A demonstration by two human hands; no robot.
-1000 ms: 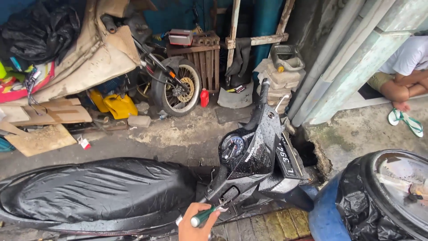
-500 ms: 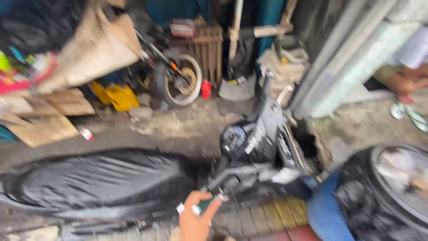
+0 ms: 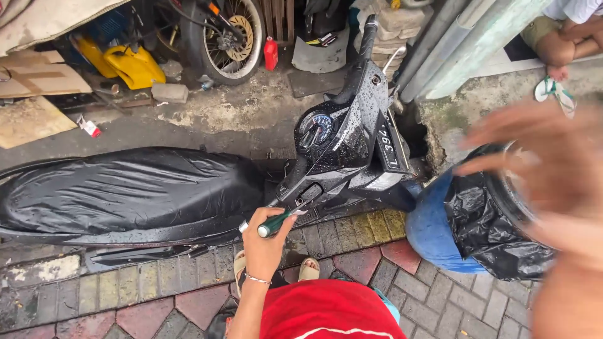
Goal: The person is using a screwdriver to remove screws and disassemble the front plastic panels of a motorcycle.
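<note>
Standing over: a wet black scooter parked across a concrete yard, its front pointing away toward a wall, the person on the brick paving beside it.
Left hand: fingers wrapped tight round the green handle of a screwdriver, wrist bent so the shaft angles up toward the scooter's panel just below the handlebar; the tip looks to sit at or very near the panel, though I cannot see the contact itself.
Right hand: raised close to the camera at the right edge, fingers spread wide, holding nothing that I can make out; it is badly blurred, so more than that I cannot tell.
Screwdriver's place: between the person's body and the scooter, over the edge of the paving, pointing at the panel.
Seat: wrapped in black plastic sheet dotted with water drops, likely to keep rain off.
Dashboard: round dial, wet, facing up.
Right side: a blue bin lined with a black bag, just beside the scooter's front.
Behind: a spoked wheel, a yellow can, a small red bottle, flat cardboard.
Others: a person's bare leg and a sandal at the top right, well apart.
</note>
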